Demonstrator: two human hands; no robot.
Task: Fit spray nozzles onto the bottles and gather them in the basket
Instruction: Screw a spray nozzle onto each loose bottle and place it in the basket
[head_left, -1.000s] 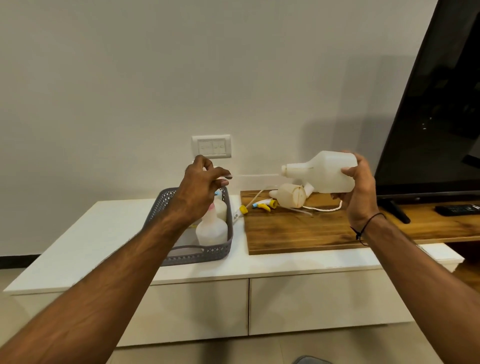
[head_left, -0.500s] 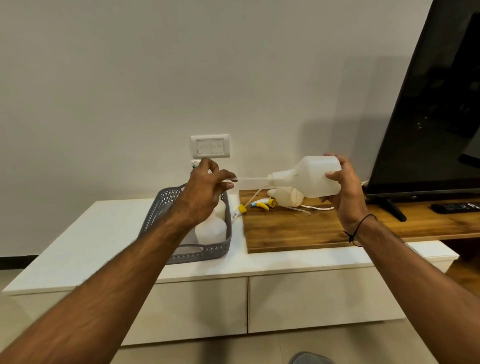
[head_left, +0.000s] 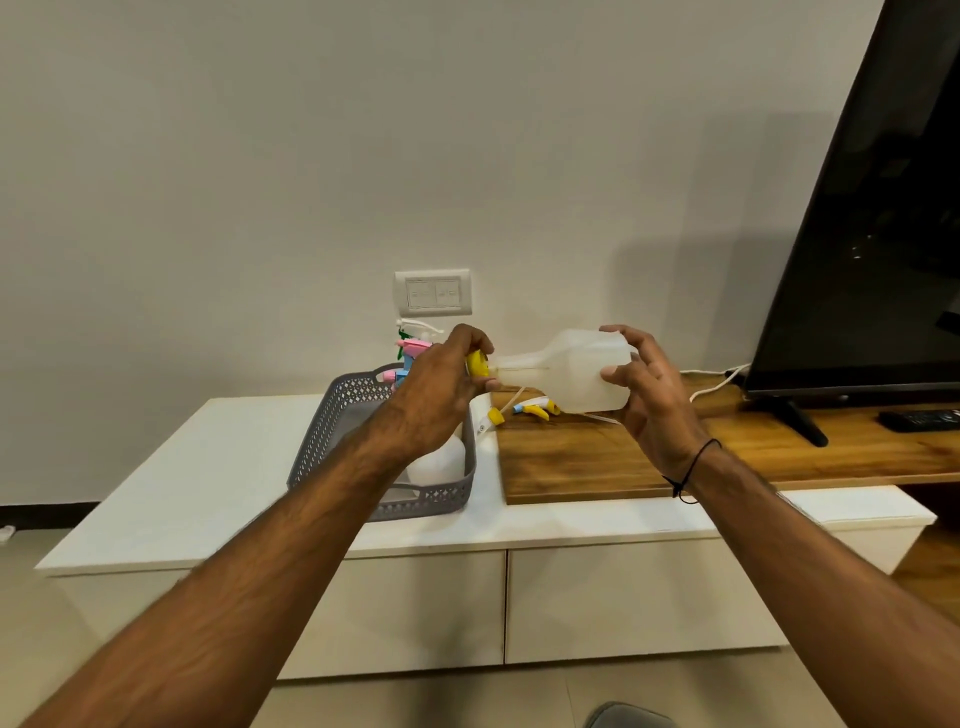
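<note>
I saw my right hand gripping the white bottle sideways above the wooden board, while my left hand pinched the yellow nozzle at its neck, right of the grey basket.

Setting: a home living room, most likely. Evidence: a large flat-screen television stands on its foot on a wooden board, which lies on a low white media cabinet with drawer fronts below. A remote control lies beside the television foot. A wall switch plate is set in the plain painted wall. The floor appears tiled, though little of it shows.
</note>
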